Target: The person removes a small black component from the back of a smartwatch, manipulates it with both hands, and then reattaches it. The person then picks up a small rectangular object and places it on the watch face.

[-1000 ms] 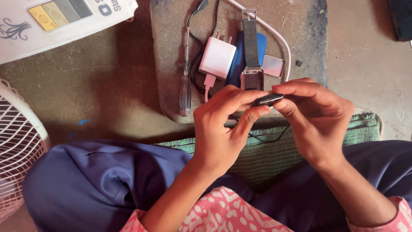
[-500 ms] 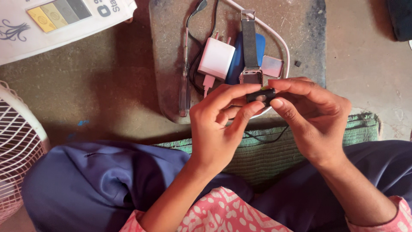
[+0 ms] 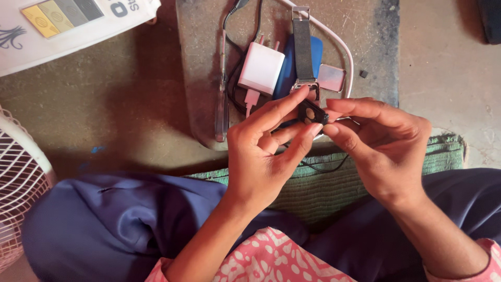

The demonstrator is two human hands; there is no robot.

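Observation:
My left hand (image 3: pixel 266 151) and my right hand (image 3: pixel 381 143) meet over my lap, both pinching a small black part (image 3: pixel 312 113) with two pale round spots on it. Fingertips of both hands grip its ends. Just beyond it on a grey stone slab (image 3: pixel 365 47) lie a watch with a dark strap (image 3: pixel 303 49), a white charger plug (image 3: pixel 261 67), a blue flat object (image 3: pixel 315 52) and a small pinkish square piece (image 3: pixel 332 77). A thin screwdriver (image 3: pixel 222 99) lies to the left of the plug.
A white fan grille (image 3: pixel 18 193) stands at the left edge. A white box with coloured squares (image 3: pixel 62 21) lies at the top left. A green woven mat (image 3: pixel 323 183) sits under my hands, across my blue-clad legs. A white cable (image 3: pixel 342 42) loops on the slab.
Both hands have shifted slightly left and away from me with the black part, which has turned so its two pale spots now face up.

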